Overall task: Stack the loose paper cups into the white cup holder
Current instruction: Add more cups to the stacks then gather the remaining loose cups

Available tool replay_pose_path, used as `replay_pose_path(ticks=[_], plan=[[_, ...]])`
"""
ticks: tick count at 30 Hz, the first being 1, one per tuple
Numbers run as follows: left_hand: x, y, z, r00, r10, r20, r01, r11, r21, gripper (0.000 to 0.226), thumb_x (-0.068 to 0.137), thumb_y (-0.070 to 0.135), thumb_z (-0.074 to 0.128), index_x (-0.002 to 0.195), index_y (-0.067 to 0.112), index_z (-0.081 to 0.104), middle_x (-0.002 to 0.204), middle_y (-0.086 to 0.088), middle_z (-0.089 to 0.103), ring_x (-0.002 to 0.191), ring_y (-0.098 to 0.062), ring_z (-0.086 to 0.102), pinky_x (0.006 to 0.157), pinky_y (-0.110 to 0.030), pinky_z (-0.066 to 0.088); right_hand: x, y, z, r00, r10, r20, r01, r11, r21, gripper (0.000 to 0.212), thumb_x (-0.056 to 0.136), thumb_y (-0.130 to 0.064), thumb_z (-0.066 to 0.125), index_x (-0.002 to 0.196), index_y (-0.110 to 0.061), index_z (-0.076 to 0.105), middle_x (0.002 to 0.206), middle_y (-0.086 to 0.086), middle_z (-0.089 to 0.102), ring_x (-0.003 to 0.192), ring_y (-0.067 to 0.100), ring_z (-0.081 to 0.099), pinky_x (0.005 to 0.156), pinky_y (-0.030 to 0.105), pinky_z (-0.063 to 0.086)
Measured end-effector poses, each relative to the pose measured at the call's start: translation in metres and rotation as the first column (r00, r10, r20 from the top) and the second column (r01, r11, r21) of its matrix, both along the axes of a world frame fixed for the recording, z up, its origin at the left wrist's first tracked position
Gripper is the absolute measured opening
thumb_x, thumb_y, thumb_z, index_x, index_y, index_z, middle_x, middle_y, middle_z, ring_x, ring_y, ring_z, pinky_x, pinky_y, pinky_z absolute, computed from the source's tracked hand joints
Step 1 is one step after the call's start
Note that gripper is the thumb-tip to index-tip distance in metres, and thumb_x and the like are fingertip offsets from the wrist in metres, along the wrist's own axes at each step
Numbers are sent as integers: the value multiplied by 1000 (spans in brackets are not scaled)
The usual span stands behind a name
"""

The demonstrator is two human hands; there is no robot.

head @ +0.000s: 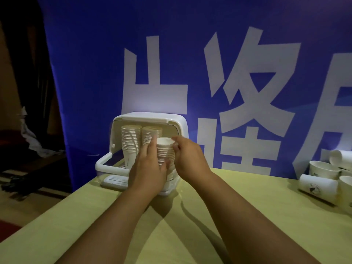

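The white cup holder (pixel 172 121) stands open at the far edge of the table, with two tall stacks of upside-down paper cups (pixel 130 141) inside at the back. A third, shorter stack (pixel 165 149) stands at the front right of the holder. My left hand (pixel 147 168) grips this stack from the left, fingers along its side. My right hand (pixel 190 157) holds it from the right, fingertips at the top cup. Loose paper cups (pixel 322 170) lie and stand at the table's far right.
The table (pixel 171 225) has a yellow-green cover. A blue banner with large white characters (pixel 247 82) hangs right behind the holder. To the left the table ends and a dark floor area with clutter lies below.
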State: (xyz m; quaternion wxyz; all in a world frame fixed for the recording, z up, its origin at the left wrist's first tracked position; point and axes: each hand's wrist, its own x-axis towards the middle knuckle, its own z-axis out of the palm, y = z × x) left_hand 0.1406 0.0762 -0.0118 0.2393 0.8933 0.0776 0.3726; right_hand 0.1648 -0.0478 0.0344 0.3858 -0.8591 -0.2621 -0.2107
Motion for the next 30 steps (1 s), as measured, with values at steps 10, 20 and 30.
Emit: replay_pose_path(ticks=[10,20,30], plan=[[-16,-7,0,998,56,41,-58,997,51,71,92,39,67,150,30,29,149,1,32,133,-22,39,101,-39,48,-6,-8,-15,997,-69,-42,71,996,52,42,94,-28,66,134,-32,55,128,-8,63,107,15,64,94,35,55],[-62,-81,23,977,-212,-29,213,975,54,12,92,30,64,89,33,53,82,13,59,74,-8,58,70,-33,59,-52,-119,-15,957,-273,-94,280,957,71,8,96,-23,64,98,-29,60,88,-10,63,78,8,61,69,15,50],[-105,-216,18,879,-405,-251,430,902,49,3,89,32,61,86,30,61,85,13,62,77,-9,60,71,-29,56,-137,-291,-14,861,-505,-61,508,861,34,8,93,-20,63,88,-27,62,81,-10,63,74,5,58,63,21,47]])
